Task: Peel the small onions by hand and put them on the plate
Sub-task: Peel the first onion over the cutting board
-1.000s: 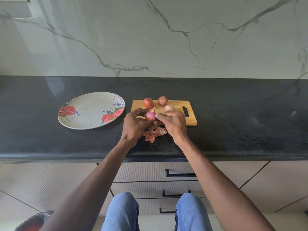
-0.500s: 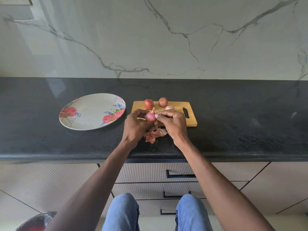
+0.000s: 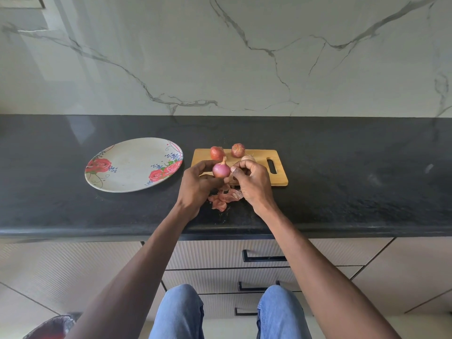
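While the person stands close against the counter, blue jeans [image 3: 181, 311] show at the bottom and pale drawers [image 3: 220, 255] with dark bar handles sit just beyond the knees. Both forearms reach up over the front edge of the black countertop [image 3: 354, 192]. A small heap of pink onion skins [image 3: 223, 199] lies on the stone between the wrists, just short of the board.

Above the skins, the left hand [image 3: 195, 187] holds a peeled onion [image 3: 221, 170], glossy pink with its dry stalk tip pointing up, fingers curled round its left and lower side. The right hand [image 3: 254, 184] is close beside it with fingers curled in; its thumb and fingertips are at the onion's right side, but I cannot tell whether they pinch a shred of skin or only touch it.

Behind the hands lies a wooden cutting board [image 3: 278, 178], handle slot to the right. On its far part sit two unpeeled onions, one reddish [image 3: 216, 152] to the left and one paler and streaked [image 3: 238, 150] beside it, and a pale third onion [image 3: 248, 158] peeks out just behind the right knuckles.

To the left of the board, apart from it, the floral plate [image 3: 132, 167] rests with no onions on it. A white marble wall [image 3: 244, 57] with grey veins rises behind the counter.
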